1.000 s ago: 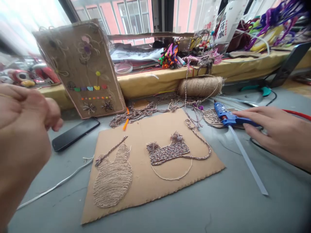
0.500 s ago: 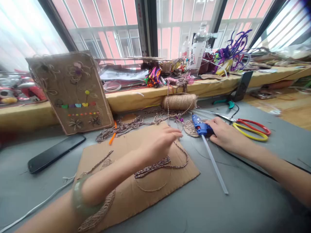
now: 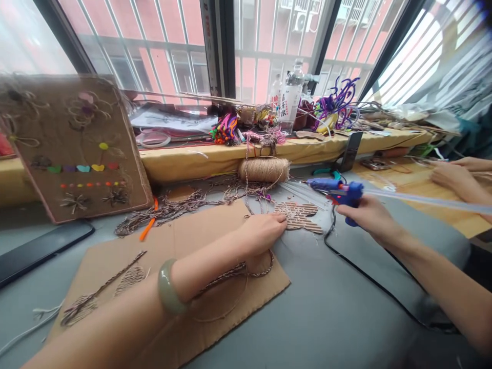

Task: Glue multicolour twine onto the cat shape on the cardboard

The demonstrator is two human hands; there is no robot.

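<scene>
My right hand (image 3: 367, 214) grips a blue glue gun (image 3: 340, 195), lifted off the grey table with its nozzle pointing left and a clear glue stick (image 3: 426, 201) trailing right. My left hand (image 3: 261, 233), with a green bangle (image 3: 169, 289) on the wrist, rests on the far edge of a flat cardboard sheet (image 3: 180, 241). Its fingertips touch a small twine-covered cardboard shape (image 3: 298, 215). A multicoloured cord (image 3: 230, 271) glued in a loop lies under my forearm.
A jute twine spool (image 3: 264, 169) lies against the yellow sill (image 3: 200, 159). A decorated cardboard panel (image 3: 73, 148) leans at the left, a black phone (image 3: 38, 248) below it. The gun's black cable (image 3: 369, 277) crosses the table. Another person's hands (image 3: 457, 177) are at the far right.
My right hand has lifted the glue gun off the table and swung it so the stick points right. My left hand slid right to the small twine shape. The view panned right.
</scene>
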